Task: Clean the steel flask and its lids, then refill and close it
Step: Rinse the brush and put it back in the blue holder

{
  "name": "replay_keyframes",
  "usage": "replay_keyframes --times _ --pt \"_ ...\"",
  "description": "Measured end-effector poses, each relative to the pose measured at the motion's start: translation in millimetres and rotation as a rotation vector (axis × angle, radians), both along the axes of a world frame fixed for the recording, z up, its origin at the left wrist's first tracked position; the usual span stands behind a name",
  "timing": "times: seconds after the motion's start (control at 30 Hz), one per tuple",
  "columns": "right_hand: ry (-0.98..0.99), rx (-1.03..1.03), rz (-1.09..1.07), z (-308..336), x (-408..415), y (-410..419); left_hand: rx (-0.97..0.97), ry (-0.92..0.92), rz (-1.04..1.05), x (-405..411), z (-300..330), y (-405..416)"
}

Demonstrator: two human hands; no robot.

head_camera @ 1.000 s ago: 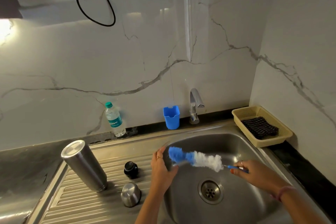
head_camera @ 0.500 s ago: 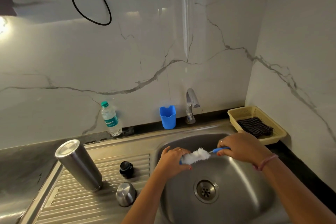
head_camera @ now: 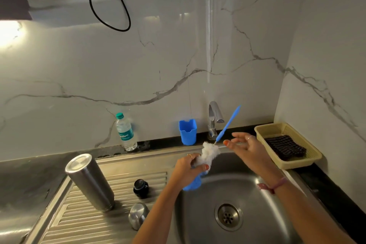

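Bristles of the bottle brush [head_camera: 210, 152] are squeezed in the left hand [head_camera: 187, 170] over the sink [head_camera: 257, 214], handle pointing up toward the tap [head_camera: 214, 120]. The right hand [head_camera: 247, 145] hovers beside it, fingers spread, holding nothing. At left the steel flask [head_camera: 89, 181] stands inverted on the drainboard, black inner lid [head_camera: 141, 185] and steel cap [head_camera: 138, 216] near it. Gripped only by wet bristles, the brush could slip into the basin.

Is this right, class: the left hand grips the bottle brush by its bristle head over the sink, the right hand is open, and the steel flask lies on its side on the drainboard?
Not quite. The head view shows the steel flask standing upside down on the drainboard, not lying on its side. The rest holds: the left hand grips the bottle brush by its bristles over the sink, and the right hand is open.
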State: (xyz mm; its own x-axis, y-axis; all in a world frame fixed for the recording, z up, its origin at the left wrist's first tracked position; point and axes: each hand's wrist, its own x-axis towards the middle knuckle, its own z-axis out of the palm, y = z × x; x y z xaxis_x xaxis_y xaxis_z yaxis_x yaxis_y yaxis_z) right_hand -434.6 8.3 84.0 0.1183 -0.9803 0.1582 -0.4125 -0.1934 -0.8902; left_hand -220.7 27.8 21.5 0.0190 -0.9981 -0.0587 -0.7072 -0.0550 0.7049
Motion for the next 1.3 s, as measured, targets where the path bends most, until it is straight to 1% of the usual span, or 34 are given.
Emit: replay_keyframes --times 0.03,0.07,0.13,0.2,0.33,0.43,0.5,0.63,0.77,1.03,1.3 --pt "-0.023 0.06 0.059 -2 7 -4 -0.009 0.005 0.0 0 3 -2" --pt "-0.054 0.077 0.111 -2 14 -8 -0.02 0.007 0.001 0 5 -4" --pt "-0.121 0.067 0.165 1 28 -15 -0.043 0.02 0.003 1 10 -8" --pt "-0.141 0.023 0.163 8 41 -23 -0.056 0.061 0.007 1 15 -13" --pt "-0.033 -0.097 0.187 33 59 -43 -0.08 0.149 0.042 7 27 -23" --pt "0.012 -0.17 0.162 57 68 -63 -0.162 0.333 0.15 18 32 -32" --pt "-0.003 -0.205 0.116 75 75 -80 -0.221 0.391 0.226 26 31 -36" --pt "0.026 -0.268 0.032 105 89 -118 -0.22 0.374 0.335 40 18 -37" --pt "0.058 -0.312 -0.036 114 103 -149 -0.172 0.377 0.357 49 -5 -34" --pt "0.159 -0.34 -0.086 101 136 -178 -0.081 0.405 0.377 54 -32 -31" --pt "0.27 -0.285 -0.067 81 152 -201 -0.059 0.434 0.377 55 -49 -28"
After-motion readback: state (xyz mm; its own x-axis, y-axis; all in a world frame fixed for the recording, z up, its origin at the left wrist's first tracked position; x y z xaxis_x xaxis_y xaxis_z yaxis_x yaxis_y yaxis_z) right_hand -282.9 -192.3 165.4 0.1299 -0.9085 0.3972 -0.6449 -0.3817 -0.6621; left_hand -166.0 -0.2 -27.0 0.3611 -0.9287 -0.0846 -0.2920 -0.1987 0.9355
